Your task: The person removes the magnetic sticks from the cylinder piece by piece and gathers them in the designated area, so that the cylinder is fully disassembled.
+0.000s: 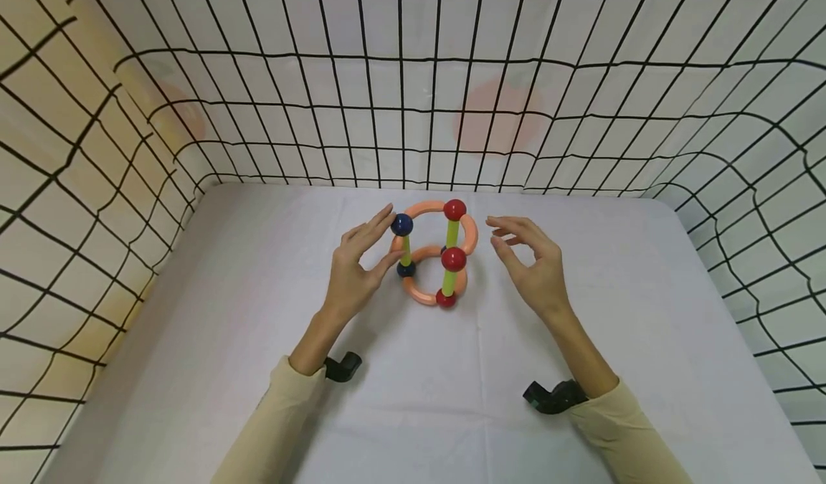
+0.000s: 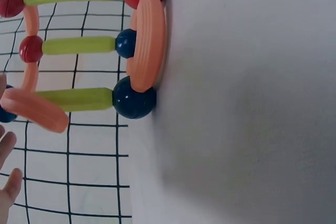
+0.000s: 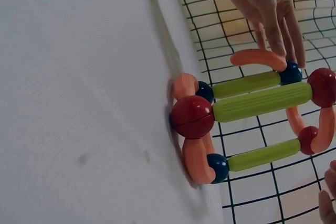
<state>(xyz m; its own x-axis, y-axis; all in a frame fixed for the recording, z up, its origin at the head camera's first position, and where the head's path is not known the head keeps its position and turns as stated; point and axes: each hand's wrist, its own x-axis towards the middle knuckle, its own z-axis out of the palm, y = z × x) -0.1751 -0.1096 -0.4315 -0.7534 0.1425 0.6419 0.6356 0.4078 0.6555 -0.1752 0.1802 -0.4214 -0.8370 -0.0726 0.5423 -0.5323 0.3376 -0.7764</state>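
A ball-and-stick building toy stands on the white cloth, with a lower ring and upper pieces joined by upright green sticks (image 1: 449, 281). Its balls are red (image 1: 454, 258) and dark blue (image 1: 401, 224), linked by curved orange sticks (image 1: 426, 207). One curved orange stick (image 3: 257, 57) at the upper blue ball (image 3: 291, 73) has a free end. My left hand (image 1: 358, 263) is at the toy's left side, fingers extended beside that ball; whether they touch it is unclear. My right hand (image 1: 534, 265) hovers apart at the right, fingers loosely bent, holding nothing.
A black wire grid (image 1: 400, 75) encloses the table at the back and both sides. White cloth (image 1: 226, 312) covers the tabletop. A black strap-on camera sits at the left wrist (image 1: 343, 367) and another at the right wrist (image 1: 553, 398).
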